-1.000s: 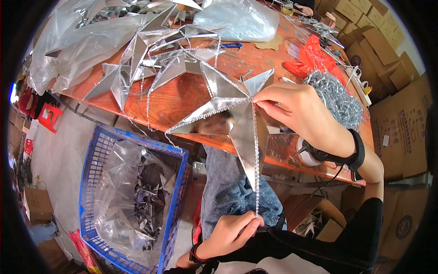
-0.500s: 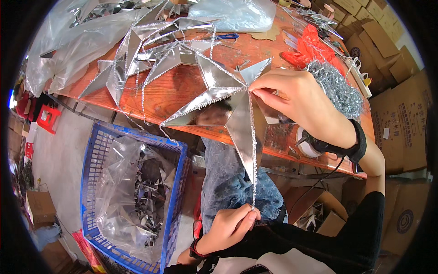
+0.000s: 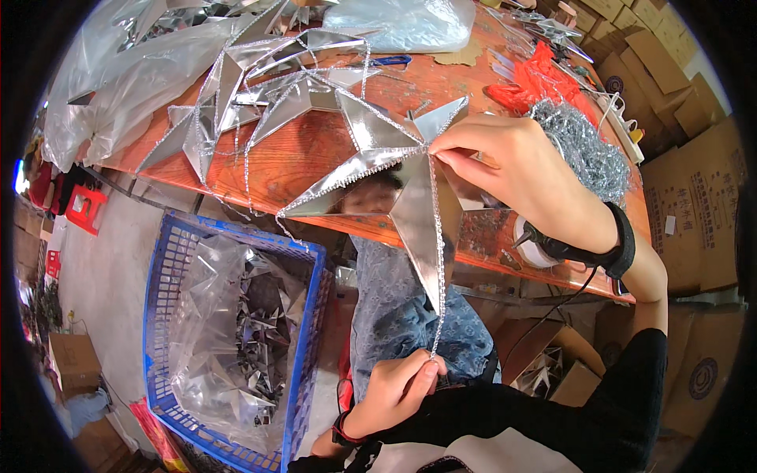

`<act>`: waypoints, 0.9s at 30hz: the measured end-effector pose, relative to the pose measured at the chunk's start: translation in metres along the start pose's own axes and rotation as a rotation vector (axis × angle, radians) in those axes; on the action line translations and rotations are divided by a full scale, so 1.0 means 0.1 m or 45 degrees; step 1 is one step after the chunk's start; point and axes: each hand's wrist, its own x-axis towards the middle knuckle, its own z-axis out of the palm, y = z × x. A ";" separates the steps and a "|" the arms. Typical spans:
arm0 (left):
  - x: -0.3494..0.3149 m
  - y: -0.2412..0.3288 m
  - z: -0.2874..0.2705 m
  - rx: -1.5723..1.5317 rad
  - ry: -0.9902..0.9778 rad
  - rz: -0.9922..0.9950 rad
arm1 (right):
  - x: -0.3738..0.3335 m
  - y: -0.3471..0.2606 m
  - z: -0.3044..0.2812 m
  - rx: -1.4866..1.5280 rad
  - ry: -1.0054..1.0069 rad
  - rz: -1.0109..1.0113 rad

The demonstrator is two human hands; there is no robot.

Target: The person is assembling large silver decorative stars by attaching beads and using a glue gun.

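I think the left hand [image 3: 397, 392] pinches the string [image 3: 437, 335] to keep it straight; the right hand [image 3: 516, 165], grip closed tightly on the star's [image 3: 415, 232] centre, probably steadies it.

Lighting: bright. Glare: silver star [image 3: 415, 221], centre; clear plastic bag [image 3: 138, 91], upper left. Rim: barrel distortion, black vignetting.

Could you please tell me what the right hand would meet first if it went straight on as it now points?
Probably the shiny silver five-pointed star: the right hand has its fingertips at the star's centre, aimed toward its upper-left ray, though depth is unclear.
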 end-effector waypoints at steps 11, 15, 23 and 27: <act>0.01 -0.01 -0.02 0.042 0.015 -0.004 | -0.01 -0.01 -0.02 -0.094 -0.078 0.046; 0.05 -0.07 0.01 0.044 0.050 -0.093 | -0.02 0.01 -0.02 -0.054 -0.041 0.045; 0.27 -0.61 -0.24 0.831 0.241 -0.211 | -0.22 -0.47 -0.54 0.068 0.108 0.306; 0.29 -0.59 -0.32 0.825 0.256 -0.251 | -0.75 -0.52 -0.77 -0.162 0.360 0.654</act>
